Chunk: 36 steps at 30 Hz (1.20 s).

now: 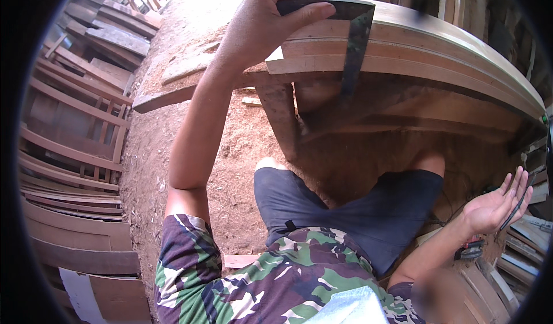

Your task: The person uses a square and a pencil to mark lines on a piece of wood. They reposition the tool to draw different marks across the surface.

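Observation:
My left hand is closed round the dark stock of a try square, thumb along its side. The square's stock lies along the top of several stacked pale wood boards, and its blade hangs down across their front faces. Off to the right and lower, my right hand is turned palm up, away from the boards. A thin dark pencil rests among its fingers, which are loosely extended.
Under the boards stands a wooden bench with angled legs. Wooden frames and panels are stacked along the left. Sawdust covers the ground. A dark tool with red parts sits below my right hand, beside wood offcuts.

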Each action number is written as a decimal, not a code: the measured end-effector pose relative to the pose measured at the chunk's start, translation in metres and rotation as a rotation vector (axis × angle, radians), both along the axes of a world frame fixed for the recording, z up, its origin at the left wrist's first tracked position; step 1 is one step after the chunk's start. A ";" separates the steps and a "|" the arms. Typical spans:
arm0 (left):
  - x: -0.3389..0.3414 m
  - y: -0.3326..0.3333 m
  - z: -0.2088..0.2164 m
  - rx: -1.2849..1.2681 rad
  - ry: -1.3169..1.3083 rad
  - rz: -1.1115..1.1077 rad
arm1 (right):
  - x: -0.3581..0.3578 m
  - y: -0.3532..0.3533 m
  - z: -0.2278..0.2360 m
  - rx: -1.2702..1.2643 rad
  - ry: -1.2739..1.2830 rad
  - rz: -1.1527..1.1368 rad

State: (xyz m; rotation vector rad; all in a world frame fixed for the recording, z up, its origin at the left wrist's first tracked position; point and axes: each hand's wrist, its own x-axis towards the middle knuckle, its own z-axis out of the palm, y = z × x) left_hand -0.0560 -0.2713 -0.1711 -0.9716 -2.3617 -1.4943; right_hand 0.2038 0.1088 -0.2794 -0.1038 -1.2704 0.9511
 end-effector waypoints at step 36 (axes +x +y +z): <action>0.022 -0.003 0.028 -0.259 0.231 -0.011 | -0.081 -0.088 -0.048 0.224 -0.217 0.342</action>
